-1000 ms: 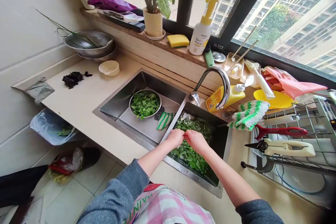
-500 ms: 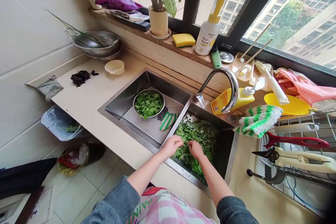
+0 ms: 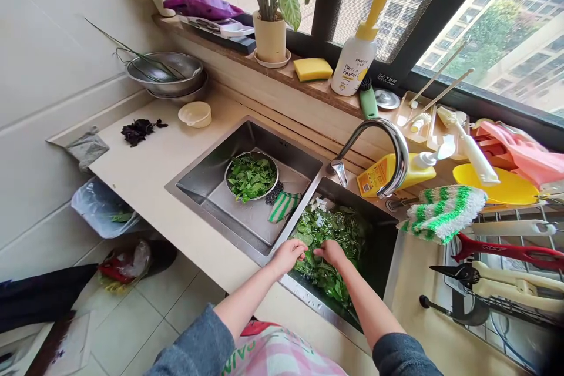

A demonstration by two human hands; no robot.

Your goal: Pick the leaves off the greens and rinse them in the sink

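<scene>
Both my hands are down in the right sink basin [image 3: 382, 258], among a pile of wet green leaves [image 3: 332, 235]. My left hand [image 3: 288, 255] is curled at the near left edge of the pile, its fingers closed on leaves. My right hand [image 3: 330, 252] sits just beside it, fingers bent into the greens. The two hands are close together and almost touch. A metal bowl [image 3: 251, 176] with more green leaves stands in the left basin [image 3: 207, 179]. The curved tap [image 3: 388, 141] hangs over the divider, with no water running that I can see.
A green striped cloth [image 3: 282, 205] and a dark scrubber lie in the left basin. On the counter are a dark pile of scraps [image 3: 138, 129], a small cream bowl [image 3: 196, 113] and steel bowls [image 3: 165, 70]. A dish rack with scissors [image 3: 506, 273] stands at right. Bags lie on the floor.
My hands have dropped from above the leaves down into the pile and moved slightly apart. The view has shifted a little to the left and down.
</scene>
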